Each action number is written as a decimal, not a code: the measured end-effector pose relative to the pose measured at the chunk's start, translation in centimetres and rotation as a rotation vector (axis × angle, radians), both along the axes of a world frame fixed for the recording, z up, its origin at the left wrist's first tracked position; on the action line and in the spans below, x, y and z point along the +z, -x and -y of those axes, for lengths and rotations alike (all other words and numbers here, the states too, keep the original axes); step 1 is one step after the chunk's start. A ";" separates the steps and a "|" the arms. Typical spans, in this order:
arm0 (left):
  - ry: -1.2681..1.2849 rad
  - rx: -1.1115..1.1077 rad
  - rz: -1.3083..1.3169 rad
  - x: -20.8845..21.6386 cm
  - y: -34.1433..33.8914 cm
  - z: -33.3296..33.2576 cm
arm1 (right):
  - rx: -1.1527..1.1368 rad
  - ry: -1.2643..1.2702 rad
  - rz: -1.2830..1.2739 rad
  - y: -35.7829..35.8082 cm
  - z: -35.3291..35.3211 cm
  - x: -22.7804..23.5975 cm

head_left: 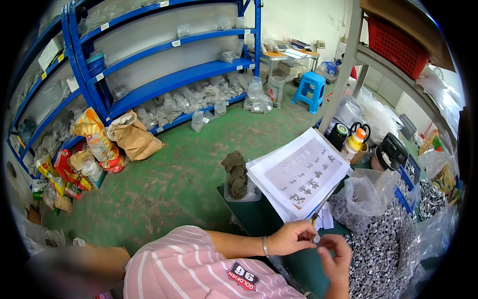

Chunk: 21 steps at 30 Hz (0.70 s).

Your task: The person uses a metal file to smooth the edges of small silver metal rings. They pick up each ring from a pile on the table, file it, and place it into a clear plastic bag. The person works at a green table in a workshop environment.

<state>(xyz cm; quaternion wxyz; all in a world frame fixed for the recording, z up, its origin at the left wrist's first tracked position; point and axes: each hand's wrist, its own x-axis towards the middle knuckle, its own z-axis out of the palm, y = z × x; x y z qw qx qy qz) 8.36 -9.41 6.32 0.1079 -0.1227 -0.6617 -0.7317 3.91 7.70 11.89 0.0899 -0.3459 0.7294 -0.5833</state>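
My left hand [293, 238], with a metal bangle at the wrist, pinches a small round grey metal piece [316, 239] between thumb and fingertips. Close beside it on the right, my right hand [336, 255] is loosely curled, its thumb and fingers apart. Nothing shows between them, and whether a fingertip touches the piece is hard to see. A big heap of small silvery metal parts [383, 254] lies right of my right hand. Beyond my hands, a printed sheet [306, 172] with pictures of parts rests on a stack of papers.
A clear plastic bag of parts [361, 199], blue bins [408, 197], an orange-capped bottle [353, 142] and a black jar [337, 134] crowd the table's right. A tub with a brown cloth [236, 177] sits at its left corner. Blue shelves [174, 82] and a blue stool [309, 92] stand behind.
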 end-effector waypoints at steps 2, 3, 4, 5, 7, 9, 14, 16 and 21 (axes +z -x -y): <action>0.170 0.108 -0.099 0.9 -0.5 0.2 | -0.040 -0.044 -0.109 -1.1 1.5 -0.6; 0.191 0.115 -0.100 0.9 -0.7 0.4 | -0.070 -0.031 -0.140 -1.3 1.9 -1.0; 0.212 0.123 -0.100 0.8 -0.9 0.5 | -0.077 -0.023 -0.127 -1.3 2.1 -1.3; 0.231 0.132 -0.096 0.7 -1.1 0.6 | -0.082 -0.017 -0.111 -1.3 2.2 -1.6; 0.134 0.091 -0.009 0.8 -1.5 0.9 | -0.123 -0.020 -0.040 -1.5 2.3 -1.9; 0.100 0.063 0.037 0.7 -1.7 1.1 | -0.198 -0.037 0.067 -1.8 2.6 -1.9; 0.181 0.065 0.033 0.2 -2.2 1.3 | -0.156 -0.134 -0.187 -2.2 3.1 -1.6; 0.162 0.073 0.002 0.2 -2.4 1.5 | -0.120 -0.120 -0.283 -2.2 3.4 -1.4; 0.048 0.153 -0.137 0.2 -2.8 2.4 | -0.052 -0.133 -0.224 -2.4 4.2 -0.8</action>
